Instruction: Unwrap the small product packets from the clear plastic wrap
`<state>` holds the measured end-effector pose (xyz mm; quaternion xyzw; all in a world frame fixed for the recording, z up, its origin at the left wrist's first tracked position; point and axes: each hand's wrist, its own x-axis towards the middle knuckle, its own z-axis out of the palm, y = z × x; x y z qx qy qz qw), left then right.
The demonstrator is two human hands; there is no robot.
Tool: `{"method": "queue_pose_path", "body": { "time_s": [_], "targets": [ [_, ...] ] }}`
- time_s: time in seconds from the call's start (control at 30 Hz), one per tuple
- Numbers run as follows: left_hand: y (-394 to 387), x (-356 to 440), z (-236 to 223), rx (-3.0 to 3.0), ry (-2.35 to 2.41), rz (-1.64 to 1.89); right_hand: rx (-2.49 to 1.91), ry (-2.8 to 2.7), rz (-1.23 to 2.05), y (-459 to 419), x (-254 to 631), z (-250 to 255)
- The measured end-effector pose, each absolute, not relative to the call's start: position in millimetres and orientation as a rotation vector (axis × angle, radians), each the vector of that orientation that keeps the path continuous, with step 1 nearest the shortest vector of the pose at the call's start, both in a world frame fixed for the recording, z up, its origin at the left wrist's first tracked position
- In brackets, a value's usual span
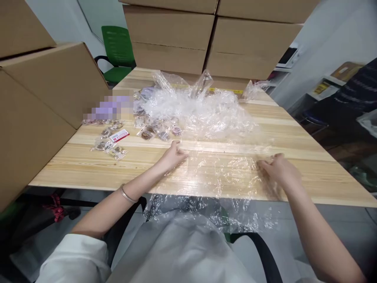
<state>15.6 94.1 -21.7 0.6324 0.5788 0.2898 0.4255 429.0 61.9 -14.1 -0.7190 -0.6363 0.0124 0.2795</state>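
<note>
A large, thin clear plastic bag (218,169) lies spread on the table between my hands, and its near part hangs over the front edge above my lap. My left hand (174,156) is closed at its left side, fingers curled on the plastic. On the opposite side my right hand (279,169) pinches the other edge; some blur covers the fingertips. Beyond both hands sits a crumpled heap of clear plastic (200,108). Small clear packets with brown contents (147,133) lie at the heap's left front, beyond my left hand.
More small packets (118,151) and a white-and-red card (119,135) rest on the wooden table (88,169) at left. Large cardboard boxes (44,98) stand on the left, with stacked boxes (250,47) at the back. A green chair (116,47) is behind. Someone's dark sleeve (359,86) shows at right.
</note>
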Motion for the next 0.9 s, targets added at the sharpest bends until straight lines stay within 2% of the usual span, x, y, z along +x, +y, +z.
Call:
{"method": "queue_pose_path", "body": {
  "time_s": [0.07, 0.13, 0.23, 0.33, 0.5, 0.6, 0.77, 0.9],
  "targets": [
    [97, 10, -18, 1.571, 1.429, 0.788, -1.992, -1.664, -0.355, 55, 401, -2],
    [93, -3, -13, 1.645, 1.437, 0.946, -1.913, -1.777, -0.496, 50, 369, 6],
    [79, -32, -5, 1.779, 1.519, 1.091, -1.725, -2.157, -0.132, 52, 319, -3],
    [71, -67, 5, 1.860, 1.691, 1.044, -1.569, -2.510, 0.211, 65, 278, -29],
    [113, -151, 29, 1.875, 2.161, 1.032, -1.411, -2.658, 0.144, 94, 253, -58],
    [170, -205, 44, 1.769, 2.521, 0.728, -1.361, -2.648, 0.083, 103, 254, -61],
    [258, -258, 42, 1.595, 2.620, 0.459, -1.323, -2.652, 0.043, 106, 256, -63],
    [289, -273, 36, 1.474, 2.637, 0.270, -1.311, -2.656, -0.002, 107, 256, -66]
  ]
}}
